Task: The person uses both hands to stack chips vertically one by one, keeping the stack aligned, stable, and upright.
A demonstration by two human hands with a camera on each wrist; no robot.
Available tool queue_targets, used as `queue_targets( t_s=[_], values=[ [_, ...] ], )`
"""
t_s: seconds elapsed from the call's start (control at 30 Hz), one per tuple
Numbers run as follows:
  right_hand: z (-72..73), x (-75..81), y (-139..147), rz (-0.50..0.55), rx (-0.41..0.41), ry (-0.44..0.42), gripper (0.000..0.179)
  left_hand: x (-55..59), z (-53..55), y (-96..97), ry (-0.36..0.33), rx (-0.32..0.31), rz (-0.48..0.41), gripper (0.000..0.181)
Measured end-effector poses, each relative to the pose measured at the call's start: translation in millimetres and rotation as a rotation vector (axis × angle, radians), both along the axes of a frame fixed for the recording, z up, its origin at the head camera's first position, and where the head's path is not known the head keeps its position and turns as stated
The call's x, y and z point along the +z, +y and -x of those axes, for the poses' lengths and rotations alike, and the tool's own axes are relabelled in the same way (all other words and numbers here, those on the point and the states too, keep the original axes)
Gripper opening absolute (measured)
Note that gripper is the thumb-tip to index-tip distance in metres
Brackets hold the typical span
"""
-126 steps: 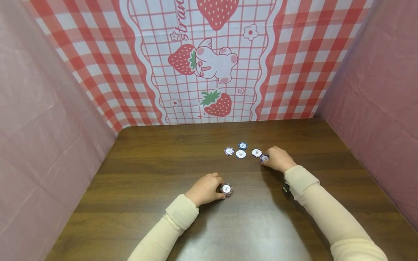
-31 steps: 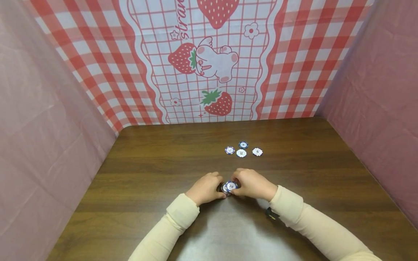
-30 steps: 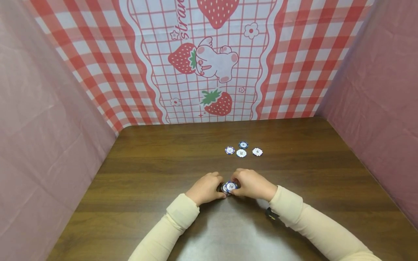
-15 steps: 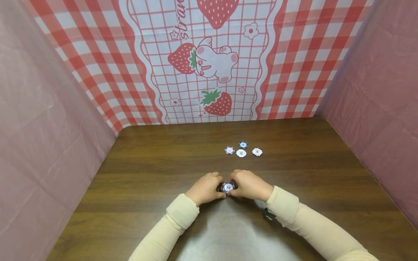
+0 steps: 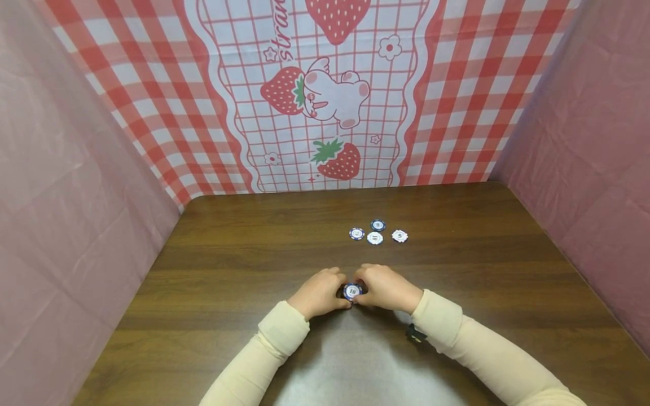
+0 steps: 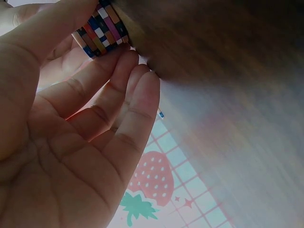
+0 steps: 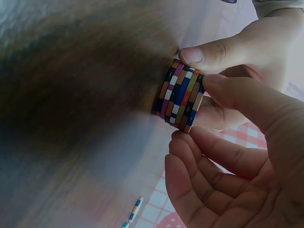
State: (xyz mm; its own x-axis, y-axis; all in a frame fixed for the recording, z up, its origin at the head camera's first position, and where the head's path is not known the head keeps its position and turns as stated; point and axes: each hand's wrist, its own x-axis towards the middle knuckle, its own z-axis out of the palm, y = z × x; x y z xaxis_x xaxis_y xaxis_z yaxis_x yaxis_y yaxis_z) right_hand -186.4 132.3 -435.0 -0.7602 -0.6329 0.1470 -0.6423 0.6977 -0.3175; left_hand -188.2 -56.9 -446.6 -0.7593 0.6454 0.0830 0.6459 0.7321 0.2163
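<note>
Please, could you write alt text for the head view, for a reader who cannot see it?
A person's left hand and right hand hold a chip stack, its top marked 10, on a wooden table. Four loose chips lie beyond it, before a strawberry-print cloth.

The left wrist view's top edge crops the chip stack (image 6: 103, 31).

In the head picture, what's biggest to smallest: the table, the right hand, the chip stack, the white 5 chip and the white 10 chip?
Table
Right hand
Chip stack, partly hidden
White 5 chip and white 10 chip: too alike to rank
</note>
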Motion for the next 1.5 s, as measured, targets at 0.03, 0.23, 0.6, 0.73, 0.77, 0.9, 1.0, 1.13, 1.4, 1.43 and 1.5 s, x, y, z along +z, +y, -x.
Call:
queue_targets(
  t_s=[0.03, 0.23, 0.6, 0.73, 0.77, 0.9, 1.0, 1.13, 1.4, 1.43, 1.5],
  values=[
    [0.4, -0.2, -0.1, 0.002, 0.001, 0.0, 0.02, 0.1, 0.1, 0.0, 0.001, 0.0, 0.001, 0.03],
    [1.0, -0.2, -0.2, 0.004, 0.0, 0.004, 0.021, 1.3, 0.4, 0.2, -0.004, 0.009, 0.006, 0.03],
    [2.8, -0.5, 0.2, 0.017, 0.01, 0.012, 0.023, 0.7, 2.2, -0.6, 0.002, 0.005, 0.004, 0.03],
    [3.8, -0.3, 0.7, 0.017, 0.001, 0.007, 0.025, 0.3, 2.2, -0.7, 0.006, 0.002, 0.003, 0.03],
    [4.2, 0.1, 1.4, 0.019, -0.007, 0.005, 0.025, 0.3, 2.2, -0.6, 0.008, 0.001, 0.003, 0.03],
    [6.4, 4.4, 6.7, 0.026, -0.053, 0.007, 0.027, 0.2, 1.9, -0.3, 0.007, -0.002, 0.009, 0.03],
    [9.8, 8.4, 13.3, 0.035, -0.091, 0.021, 0.029, 0.9, 1.2, 0.3, -0.005, 0.003, 0.017, 0.032],
    [16.5, 12.6, 25.2, 0.063, -0.146, 0.022, 0.032, 1.2, 0.7, 0.7, -0.016, 0.009, 0.02, 0.034],
    [36.4, 19.1, 50.6, 0.102, -0.27, -0.016, 0.039, -0.5, 0.6, 1.4, -0.034, 0.011, 0.029, 0.035],
    [39.4, 19.1, 53.9, 0.097, -0.289, -0.023, 0.041, -0.7, 0.7, 1.4, -0.038, 0.011, 0.029, 0.035],
    [45.6, 18.3, 60.3, 0.087, -0.316, -0.031, 0.043, -1.1, 0.8, 1.6, -0.042, 0.013, 0.03, 0.036]
  ],
)
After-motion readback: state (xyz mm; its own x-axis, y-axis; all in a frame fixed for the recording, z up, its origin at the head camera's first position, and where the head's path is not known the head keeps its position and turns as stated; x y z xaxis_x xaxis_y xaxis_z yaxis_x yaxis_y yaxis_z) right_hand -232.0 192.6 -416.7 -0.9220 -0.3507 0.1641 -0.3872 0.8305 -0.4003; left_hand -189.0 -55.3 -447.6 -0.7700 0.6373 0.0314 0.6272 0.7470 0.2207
